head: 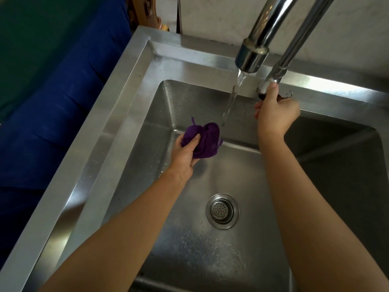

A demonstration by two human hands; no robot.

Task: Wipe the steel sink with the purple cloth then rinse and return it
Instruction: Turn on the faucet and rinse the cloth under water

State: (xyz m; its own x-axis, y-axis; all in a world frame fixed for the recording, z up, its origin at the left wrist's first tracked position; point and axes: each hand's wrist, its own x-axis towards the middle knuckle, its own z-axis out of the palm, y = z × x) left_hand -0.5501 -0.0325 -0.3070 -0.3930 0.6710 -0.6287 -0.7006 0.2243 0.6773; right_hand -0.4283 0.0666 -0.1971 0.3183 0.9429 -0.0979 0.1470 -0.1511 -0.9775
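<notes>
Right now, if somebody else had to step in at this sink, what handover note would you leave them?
Left hand: closed on the bunched purple cloth, held in the sink basin at the foot of the water stream.
Right hand: gripping the tap handle at the back rim; the faucet is running.
Done, judging by droplets across the basin: the wipe seems finished, and rinsing is underway.
Left: finish rinsing, shut the tap, and return the cloth. Its home spot is not in view.
</notes>
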